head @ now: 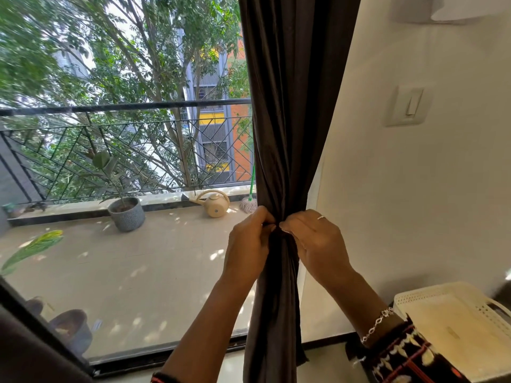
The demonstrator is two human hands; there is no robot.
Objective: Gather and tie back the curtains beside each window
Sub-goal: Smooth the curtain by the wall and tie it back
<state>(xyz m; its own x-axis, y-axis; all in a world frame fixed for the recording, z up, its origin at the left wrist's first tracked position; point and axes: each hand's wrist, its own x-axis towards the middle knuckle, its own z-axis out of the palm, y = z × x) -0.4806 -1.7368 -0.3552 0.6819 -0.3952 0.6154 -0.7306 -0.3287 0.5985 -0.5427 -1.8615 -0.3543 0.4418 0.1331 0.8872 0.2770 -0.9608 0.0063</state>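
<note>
The bunched curtain [293,120] hangs at the right edge of the window [138,272]. The left hand [249,244] pinches it on the pane side and the right hand [318,241] on the wall side. To the left, the pane closes off the balcony, so room lies only on its near side. To the right, the wall [414,189] stands close and leaves a narrow strip. A basket [431,293] blocks the low right, near the right forearm. The switch [406,106] sits high on the wall, well apart.

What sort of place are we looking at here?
Probably a home, a room beside a balcony: a dark curtain at the large window, a potted plant and watering can outside by the railing.
</note>
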